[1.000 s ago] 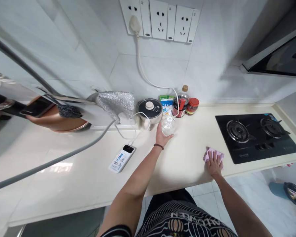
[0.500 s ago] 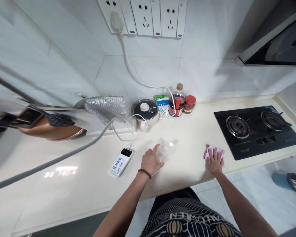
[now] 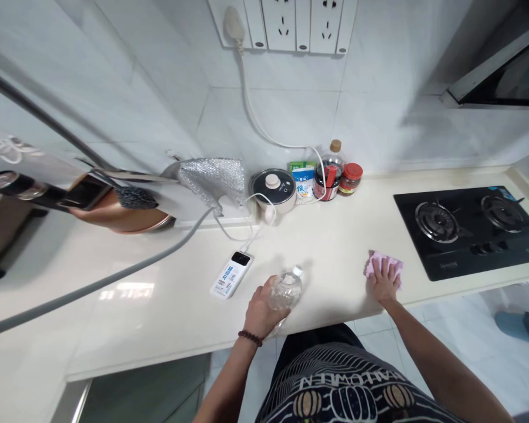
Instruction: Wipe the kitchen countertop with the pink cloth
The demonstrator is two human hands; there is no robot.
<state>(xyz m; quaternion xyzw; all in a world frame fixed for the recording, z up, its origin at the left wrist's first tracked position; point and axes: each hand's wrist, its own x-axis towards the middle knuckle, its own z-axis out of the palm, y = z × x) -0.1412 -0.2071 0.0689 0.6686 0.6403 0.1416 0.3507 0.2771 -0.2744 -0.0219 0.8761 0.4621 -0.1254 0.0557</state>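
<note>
Clear plastic bottle [image 3: 286, 289] gripped in left hand [image 3: 261, 309]; right hand [image 3: 382, 284] pressed flat on pink cloth [image 3: 381, 264].

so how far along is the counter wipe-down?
Looks done: the clear bottle is near the front edge of the counter, away from the jars at the wall. In hand: the left hand grips the bottle, and the right hand presses flat on the pink cloth beside the hob. Probably left: the area around the power bank and small pot.
</note>
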